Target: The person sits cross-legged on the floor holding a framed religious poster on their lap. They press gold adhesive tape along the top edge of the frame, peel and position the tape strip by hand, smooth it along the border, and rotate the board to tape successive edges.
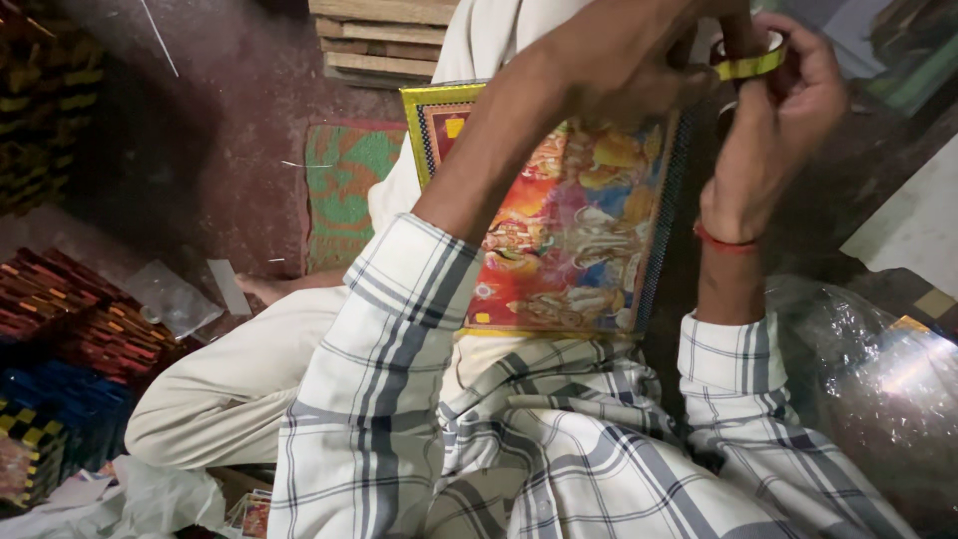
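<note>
A colourful picture (559, 230) with a patterned yellow and dark border lies on my lap, its top left corner showing. Above its top right corner my right hand (778, 120) holds a roll of yellow patterned tape (750, 62), with a red thread around the wrist. My left hand (619, 55) reaches across the picture and pinches the end of the tape strip next to the roll. Both forearms come out of checked white sleeves. The picture's right edge is partly hidden by my right arm.
Stacks of patterned framed items (60, 339) stand at the left. A green and red mat (344, 185) lies on the dark floor. Wooden slats (379, 40) sit at the top. Clear plastic wrap (878, 369) lies at the right, and a clear plastic piece (175, 294) at the left.
</note>
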